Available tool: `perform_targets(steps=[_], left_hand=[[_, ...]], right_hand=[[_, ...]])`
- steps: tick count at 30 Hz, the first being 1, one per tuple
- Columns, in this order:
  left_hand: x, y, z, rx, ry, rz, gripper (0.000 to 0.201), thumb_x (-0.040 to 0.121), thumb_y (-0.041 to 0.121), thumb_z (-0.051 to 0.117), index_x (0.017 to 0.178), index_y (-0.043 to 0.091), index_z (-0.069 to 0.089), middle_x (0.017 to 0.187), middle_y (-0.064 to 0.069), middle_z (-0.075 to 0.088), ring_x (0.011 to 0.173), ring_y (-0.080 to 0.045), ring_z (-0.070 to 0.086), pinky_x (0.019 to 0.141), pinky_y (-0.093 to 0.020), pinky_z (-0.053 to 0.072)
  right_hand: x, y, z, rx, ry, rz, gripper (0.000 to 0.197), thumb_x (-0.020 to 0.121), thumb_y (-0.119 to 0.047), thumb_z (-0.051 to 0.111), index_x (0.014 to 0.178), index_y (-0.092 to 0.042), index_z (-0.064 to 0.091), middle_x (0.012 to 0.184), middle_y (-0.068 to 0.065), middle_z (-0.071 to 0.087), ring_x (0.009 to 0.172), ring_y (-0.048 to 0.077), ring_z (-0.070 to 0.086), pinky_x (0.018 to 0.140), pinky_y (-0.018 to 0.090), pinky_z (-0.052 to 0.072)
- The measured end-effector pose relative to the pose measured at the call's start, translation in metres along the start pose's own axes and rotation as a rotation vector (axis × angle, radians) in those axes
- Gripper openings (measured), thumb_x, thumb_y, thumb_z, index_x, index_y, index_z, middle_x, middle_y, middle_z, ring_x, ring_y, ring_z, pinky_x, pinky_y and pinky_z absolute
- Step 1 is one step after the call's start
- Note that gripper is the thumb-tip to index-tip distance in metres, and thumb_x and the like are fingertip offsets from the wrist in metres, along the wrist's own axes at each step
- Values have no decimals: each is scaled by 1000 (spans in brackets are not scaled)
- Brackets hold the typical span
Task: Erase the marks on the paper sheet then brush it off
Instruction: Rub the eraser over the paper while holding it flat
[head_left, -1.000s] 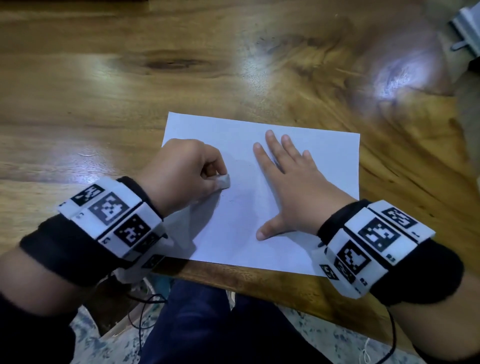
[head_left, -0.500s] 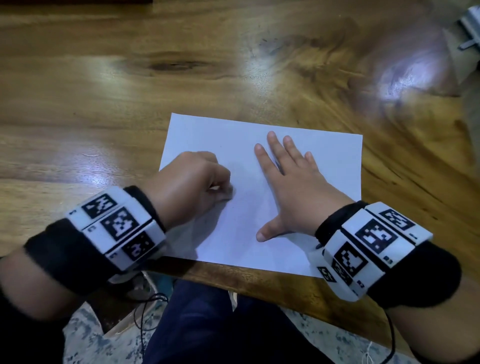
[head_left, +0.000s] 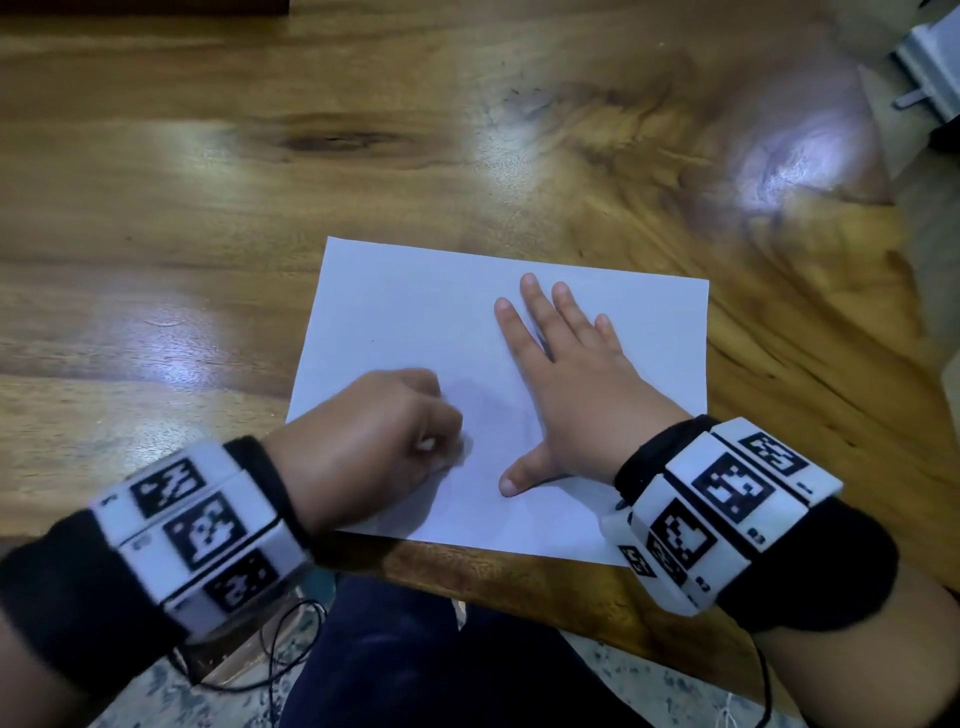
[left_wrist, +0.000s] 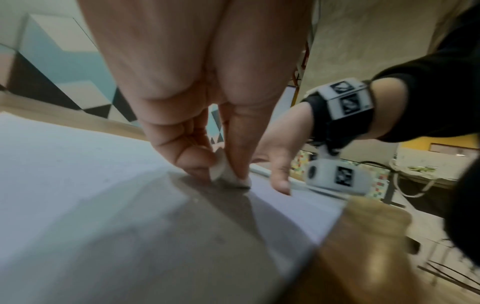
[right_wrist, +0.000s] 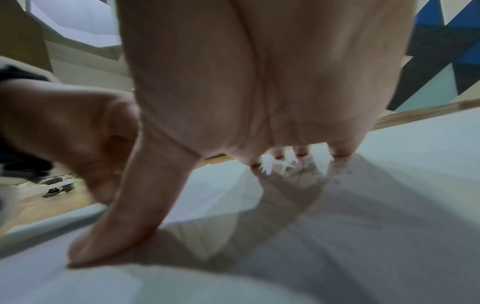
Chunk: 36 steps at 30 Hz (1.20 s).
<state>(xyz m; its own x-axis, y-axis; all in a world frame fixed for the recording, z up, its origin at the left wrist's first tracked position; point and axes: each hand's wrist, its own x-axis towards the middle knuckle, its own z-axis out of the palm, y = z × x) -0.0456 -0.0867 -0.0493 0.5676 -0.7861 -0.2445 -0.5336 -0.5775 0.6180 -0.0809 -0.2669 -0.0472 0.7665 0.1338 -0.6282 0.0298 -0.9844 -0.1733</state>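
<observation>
A white paper sheet (head_left: 415, 312) lies on the wooden table near its front edge. My left hand (head_left: 384, 436) sits on the sheet's lower left part and pinches a small white eraser (left_wrist: 228, 174) between thumb and fingers, its end pressed on the paper. In the head view only a sliver of the eraser (head_left: 427, 445) shows. My right hand (head_left: 566, 384) lies flat on the right half of the sheet with fingers spread, pressing it down; in the right wrist view its thumb and fingertips (right_wrist: 301, 153) rest on the paper (right_wrist: 389, 164). No marks are plain to see.
The wooden table (head_left: 260, 182) stretches far and left of the sheet. Its front edge (head_left: 519, 587) runs just below the paper, with my dark-trousered legs under it. A grey-white object (head_left: 930, 67) sits off the table's far right corner.
My left hand with the eraser has slid toward me along the sheet's left part. The right hand has stayed flat in place.
</observation>
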Motion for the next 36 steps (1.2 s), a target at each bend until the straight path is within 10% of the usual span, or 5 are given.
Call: perform_targets(steps=[10, 15, 22, 29, 36], left_hand=[[29, 3, -9, 109, 100, -1, 12, 75, 21, 64, 65, 14, 66, 68, -5, 54, 60, -22, 49, 60, -29, 39], [-7, 13, 3, 10, -204, 22, 16, 72, 28, 51, 69, 20, 66, 71, 4, 49, 60, -8, 46, 58, -16, 33], [45, -2, -20, 178, 114, -17, 7, 74, 18, 63, 72, 11, 64, 73, -9, 54, 68, -30, 54, 62, -27, 34], [-3, 12, -3, 31, -226, 57, 14, 72, 24, 55, 73, 17, 67, 74, 1, 51, 62, -12, 49, 58, -13, 32], [53, 2, -24, 185, 132, -66, 8, 78, 17, 59, 78, 10, 61, 77, -7, 50, 73, -28, 51, 63, -27, 30]], right_hand=[[0, 0, 1, 12, 16, -7, 143, 57, -65, 76, 144, -20, -30, 148, 4, -42, 138, 25, -34, 115, 45, -12], [0, 1, 2, 14, 15, -7, 143, 58, -65, 75, 143, -20, -31, 147, 3, -43, 137, 24, -36, 114, 45, -14], [1, 0, 2, 1, 17, -2, 143, 58, -65, 75, 143, -21, -31, 147, 3, -43, 138, 25, -35, 113, 44, -14], [-1, 0, 0, 16, 9, -3, 142, 59, -64, 75, 143, -20, -31, 146, 3, -44, 137, 24, -36, 113, 44, -15], [0, 1, 2, 6, 30, -8, 143, 58, -64, 76, 144, -21, -30, 148, 3, -42, 138, 25, -34, 113, 44, -14]])
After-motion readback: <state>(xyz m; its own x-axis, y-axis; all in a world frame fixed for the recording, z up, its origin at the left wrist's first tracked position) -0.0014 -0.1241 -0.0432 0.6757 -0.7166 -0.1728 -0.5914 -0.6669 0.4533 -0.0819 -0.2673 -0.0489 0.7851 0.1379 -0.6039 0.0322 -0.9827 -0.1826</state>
